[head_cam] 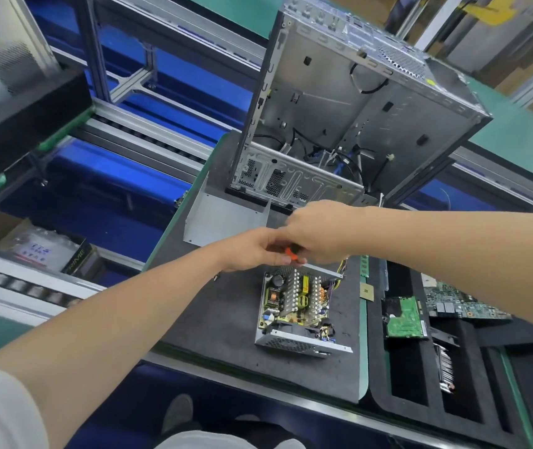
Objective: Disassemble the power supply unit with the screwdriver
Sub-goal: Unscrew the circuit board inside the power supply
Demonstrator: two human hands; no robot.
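The power supply unit (294, 314) lies open on the dark mat, its circuit board, heat sinks and coils exposed, cover off. Its bent metal cover (223, 218) lies just behind it. Above the unit's far edge, my left hand (258, 249) and my right hand (318, 233) meet around a screwdriver with an orange and black handle (291, 253). Both hands curl round the handle. The shaft and tip are hidden by my hands.
An emptied computer case (355, 102) stands on end behind the mat. To the right, a black foam tray (465, 384) holds a hard drive (404, 317), a motherboard (459, 303) and a heat sink. A conveyor frame runs at the left. A loose screw (216, 277) lies on the mat.
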